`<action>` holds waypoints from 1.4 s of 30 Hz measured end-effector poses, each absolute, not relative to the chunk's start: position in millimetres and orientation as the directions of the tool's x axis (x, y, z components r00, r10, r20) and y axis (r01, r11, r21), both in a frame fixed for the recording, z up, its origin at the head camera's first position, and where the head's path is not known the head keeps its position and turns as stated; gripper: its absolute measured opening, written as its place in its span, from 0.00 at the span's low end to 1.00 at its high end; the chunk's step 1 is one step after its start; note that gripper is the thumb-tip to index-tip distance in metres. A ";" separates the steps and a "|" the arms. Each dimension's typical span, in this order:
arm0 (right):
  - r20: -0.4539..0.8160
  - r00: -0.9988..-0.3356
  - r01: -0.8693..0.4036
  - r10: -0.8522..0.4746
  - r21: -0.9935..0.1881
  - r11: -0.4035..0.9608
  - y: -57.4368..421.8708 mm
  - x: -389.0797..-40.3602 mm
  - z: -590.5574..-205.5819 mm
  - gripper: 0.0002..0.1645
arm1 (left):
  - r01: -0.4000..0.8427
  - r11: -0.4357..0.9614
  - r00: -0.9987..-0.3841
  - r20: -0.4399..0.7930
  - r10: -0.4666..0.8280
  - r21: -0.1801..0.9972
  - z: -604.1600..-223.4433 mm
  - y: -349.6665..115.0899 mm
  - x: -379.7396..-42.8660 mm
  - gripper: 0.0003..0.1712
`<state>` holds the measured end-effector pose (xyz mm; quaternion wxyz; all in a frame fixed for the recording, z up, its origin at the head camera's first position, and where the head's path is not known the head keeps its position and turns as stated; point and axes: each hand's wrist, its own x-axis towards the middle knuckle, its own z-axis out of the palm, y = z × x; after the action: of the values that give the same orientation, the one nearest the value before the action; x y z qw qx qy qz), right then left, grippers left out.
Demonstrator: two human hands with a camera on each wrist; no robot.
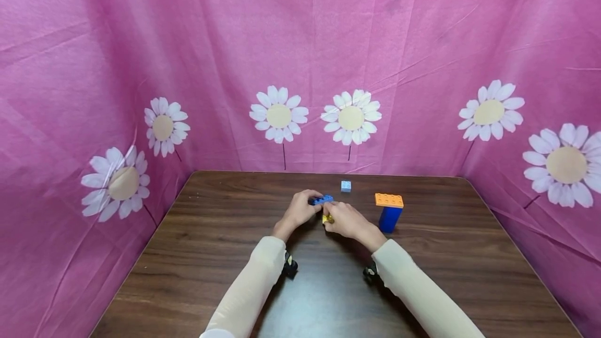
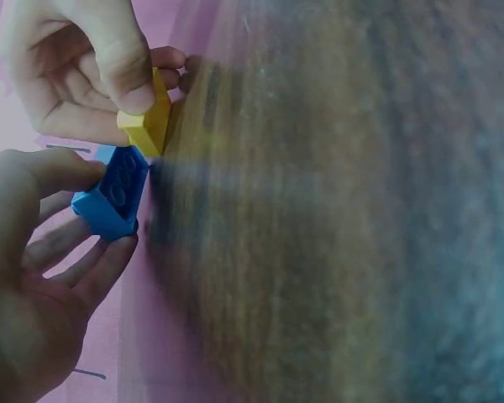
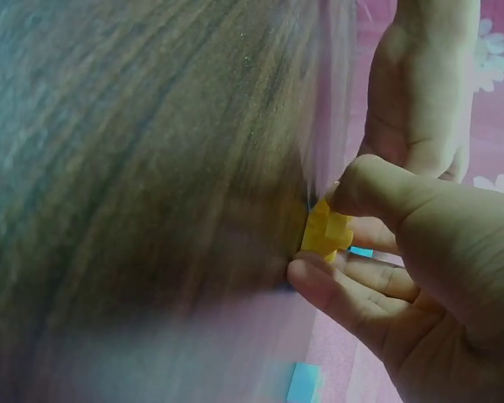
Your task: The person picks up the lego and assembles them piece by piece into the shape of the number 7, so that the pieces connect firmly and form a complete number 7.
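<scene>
My left hand (image 1: pixel 300 209) pinches a long blue toy building brick (image 1: pixel 323 200) between thumb and fingers. In the left wrist view the blue brick (image 2: pixel 109 197) shows its hollow underside with round tubes. Just nearer to me, my right hand (image 1: pixel 348 220) pinches a small yellow brick (image 1: pixel 327 219) partly covered by its fingers. The yellow brick (image 2: pixel 147 122) meets the end of the blue one in the left wrist view; whether they are joined I cannot tell. Studs show on the yellow brick (image 3: pixel 326 229) in the right wrist view.
A light blue brick (image 1: pixel 346 186) lies behind the hands on the brown wooden table (image 1: pixel 211 254). To the right stands a dark blue brick column (image 1: pixel 389 220) topped by an orange brick (image 1: pixel 388 200). Pink cloth (image 1: pixel 310 40) with daisies hangs around the table.
</scene>
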<state>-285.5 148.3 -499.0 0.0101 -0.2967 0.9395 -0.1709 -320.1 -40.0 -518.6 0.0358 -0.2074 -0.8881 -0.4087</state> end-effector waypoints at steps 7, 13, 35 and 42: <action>0.106 -0.826 -0.547 -0.554 -0.393 0.740 153.5 -283.7 -501.2 0.11 | 0.336 0.484 -0.931 0.206 0.301 0.808 -516.4 -40.7 -315.0 0.14; 0.162 -0.785 -0.605 -0.598 -0.407 0.684 158.1 -282.5 -502.6 0.16 | 0.296 0.443 -0.948 0.201 0.248 0.847 -517.6 -41.4 -312.7 0.14; 0.224 -0.868 -0.466 -0.442 -0.675 0.572 164.2 -272.7 -497.7 0.13 | 0.262 0.334 -0.953 0.188 0.236 0.905 -510.0 -44.5 -302.5 0.17; 0.234 -0.882 -0.442 -0.408 -0.712 0.546 163.3 -268.1 -493.0 0.15 | 0.249 0.243 -0.956 0.197 0.219 0.938 -506.1 -44.7 -299.3 0.18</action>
<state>-268.1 163.3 -493.0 -0.0202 -0.2418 0.8790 -0.4105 -299.3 -44.7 -506.1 0.0125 -0.1482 -0.7882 -0.5972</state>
